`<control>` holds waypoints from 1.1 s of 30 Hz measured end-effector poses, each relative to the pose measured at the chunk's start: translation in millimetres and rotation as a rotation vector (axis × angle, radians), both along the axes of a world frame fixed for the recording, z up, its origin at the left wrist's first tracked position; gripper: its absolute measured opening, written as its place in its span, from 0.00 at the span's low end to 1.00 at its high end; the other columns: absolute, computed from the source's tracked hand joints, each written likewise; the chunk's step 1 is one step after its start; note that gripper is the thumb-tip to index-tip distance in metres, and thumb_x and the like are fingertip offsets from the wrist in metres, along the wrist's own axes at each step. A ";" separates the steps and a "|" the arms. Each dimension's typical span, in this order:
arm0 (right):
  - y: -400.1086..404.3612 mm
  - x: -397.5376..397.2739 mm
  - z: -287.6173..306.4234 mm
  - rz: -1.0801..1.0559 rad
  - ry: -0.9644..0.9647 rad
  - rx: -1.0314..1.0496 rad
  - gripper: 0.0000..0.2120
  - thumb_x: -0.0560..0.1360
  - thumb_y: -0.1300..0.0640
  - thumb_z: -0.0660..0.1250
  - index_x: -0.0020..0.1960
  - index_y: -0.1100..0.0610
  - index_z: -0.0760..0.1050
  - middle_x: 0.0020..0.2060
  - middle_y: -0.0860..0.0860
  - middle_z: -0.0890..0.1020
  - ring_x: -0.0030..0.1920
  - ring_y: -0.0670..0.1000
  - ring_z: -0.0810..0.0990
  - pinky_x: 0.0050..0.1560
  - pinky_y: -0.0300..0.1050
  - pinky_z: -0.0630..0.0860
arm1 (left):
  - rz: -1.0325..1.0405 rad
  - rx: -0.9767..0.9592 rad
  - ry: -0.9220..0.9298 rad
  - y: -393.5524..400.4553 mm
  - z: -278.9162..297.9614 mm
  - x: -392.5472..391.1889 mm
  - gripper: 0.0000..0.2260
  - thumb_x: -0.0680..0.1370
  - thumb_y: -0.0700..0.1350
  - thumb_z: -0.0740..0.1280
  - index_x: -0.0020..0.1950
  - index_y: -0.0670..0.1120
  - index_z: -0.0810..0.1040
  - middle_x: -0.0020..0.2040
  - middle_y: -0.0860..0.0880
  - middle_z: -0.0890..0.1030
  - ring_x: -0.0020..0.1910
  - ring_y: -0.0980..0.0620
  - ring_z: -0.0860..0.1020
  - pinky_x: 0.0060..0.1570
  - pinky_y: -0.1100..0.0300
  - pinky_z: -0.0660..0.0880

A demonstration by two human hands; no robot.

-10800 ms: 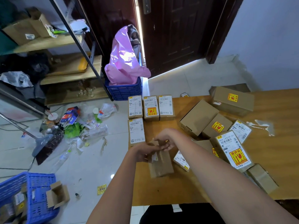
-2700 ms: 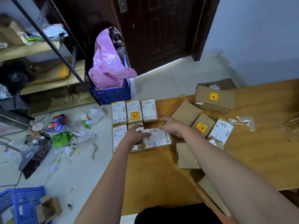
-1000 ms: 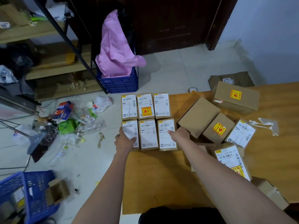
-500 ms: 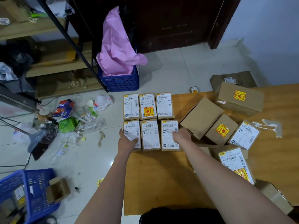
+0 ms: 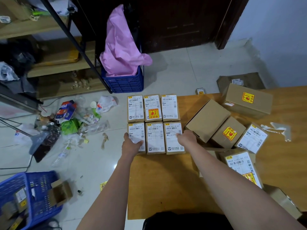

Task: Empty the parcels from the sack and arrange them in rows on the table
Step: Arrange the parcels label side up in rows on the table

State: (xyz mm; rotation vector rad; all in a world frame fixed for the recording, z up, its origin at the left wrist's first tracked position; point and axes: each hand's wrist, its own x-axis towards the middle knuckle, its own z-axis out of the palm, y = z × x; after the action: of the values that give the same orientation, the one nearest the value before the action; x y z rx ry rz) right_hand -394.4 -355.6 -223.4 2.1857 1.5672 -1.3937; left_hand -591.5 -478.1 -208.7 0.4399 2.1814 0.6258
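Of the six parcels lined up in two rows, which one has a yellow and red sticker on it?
The middle parcel of the far row: its label carries a yellow and red sticker; the other five show only white labels.

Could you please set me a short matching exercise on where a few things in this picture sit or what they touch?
Things:
1. left hand
2. right hand
3. pink bag
4. torn tape scrap

Places:
A. in the blue crate on the floor
B. on the near-left parcel
C. on bare table, far right
D. on the near-right parcel

Pairs: 1-B, 2-D, 3-A, 4-C
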 end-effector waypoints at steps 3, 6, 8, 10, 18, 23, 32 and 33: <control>0.2 0.4 0.7 -0.006 -0.006 0.010 0.17 0.79 0.48 0.64 0.61 0.59 0.76 0.55 0.55 0.82 0.51 0.56 0.82 0.49 0.51 0.81 | 0.006 -0.003 -0.001 0.3 0.9 -2.1 0.33 0.75 0.45 0.73 0.74 0.45 0.59 0.67 0.43 0.75 0.64 0.40 0.75 0.60 0.43 0.76; 1.6 -0.6 2.1 0.000 0.001 0.011 0.17 0.79 0.48 0.64 0.61 0.58 0.76 0.55 0.55 0.83 0.50 0.56 0.82 0.47 0.49 0.81 | 0.017 -0.001 -0.007 1.5 1.4 -3.1 0.33 0.75 0.45 0.73 0.74 0.46 0.58 0.67 0.43 0.75 0.63 0.40 0.76 0.60 0.43 0.76; 1.5 -1.3 2.2 0.004 -0.004 0.009 0.18 0.79 0.48 0.64 0.62 0.58 0.76 0.56 0.55 0.82 0.51 0.56 0.82 0.48 0.48 0.81 | 0.016 0.000 -0.008 2.3 2.0 -2.1 0.32 0.75 0.44 0.72 0.73 0.46 0.59 0.67 0.43 0.75 0.62 0.40 0.76 0.59 0.42 0.76; 1.3 -2.3 0.3 -0.001 0.006 0.002 0.19 0.78 0.47 0.65 0.63 0.58 0.76 0.57 0.54 0.82 0.52 0.56 0.82 0.49 0.49 0.81 | 0.014 -0.002 -0.007 2.9 2.4 -1.2 0.31 0.75 0.44 0.72 0.73 0.46 0.60 0.66 0.43 0.75 0.62 0.40 0.76 0.59 0.42 0.76; 0.0 -6.9 9.0 0.102 0.013 -0.027 0.20 0.78 0.49 0.67 0.65 0.58 0.75 0.61 0.54 0.81 0.56 0.56 0.81 0.47 0.45 0.77 | -0.005 -0.020 -0.006 2.7 4.8 -1.2 0.31 0.75 0.45 0.72 0.72 0.46 0.60 0.65 0.43 0.76 0.61 0.40 0.77 0.57 0.46 0.77; -0.9 -6.1 22.4 0.138 0.021 0.015 0.19 0.79 0.50 0.66 0.66 0.59 0.74 0.62 0.54 0.80 0.58 0.56 0.80 0.45 0.44 0.74 | -0.030 -0.069 0.110 3.4 12.2 1.7 0.36 0.74 0.49 0.72 0.76 0.46 0.57 0.69 0.37 0.69 0.67 0.36 0.69 0.66 0.43 0.68; -2.4 7.4 66.2 0.114 0.008 0.173 0.14 0.79 0.51 0.64 0.59 0.60 0.71 0.51 0.54 0.79 0.46 0.54 0.76 0.40 0.45 0.72 | -0.182 0.049 0.242 31.4 53.2 43.3 0.27 0.78 0.47 0.67 0.74 0.46 0.62 0.70 0.38 0.66 0.69 0.36 0.63 0.64 0.41 0.69; -2.9 10.6 70.1 0.101 0.016 0.180 0.15 0.79 0.50 0.65 0.58 0.60 0.71 0.50 0.54 0.80 0.46 0.54 0.77 0.41 0.45 0.73 | -0.209 0.082 0.220 35.1 56.8 50.9 0.26 0.78 0.47 0.67 0.74 0.47 0.63 0.70 0.38 0.66 0.69 0.36 0.64 0.64 0.41 0.69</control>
State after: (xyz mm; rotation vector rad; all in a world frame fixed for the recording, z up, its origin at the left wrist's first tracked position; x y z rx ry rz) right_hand -383.8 -358.5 -153.3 2.1599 1.8472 -1.2906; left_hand -540.6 -443.0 -151.9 0.8020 2.2812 0.5754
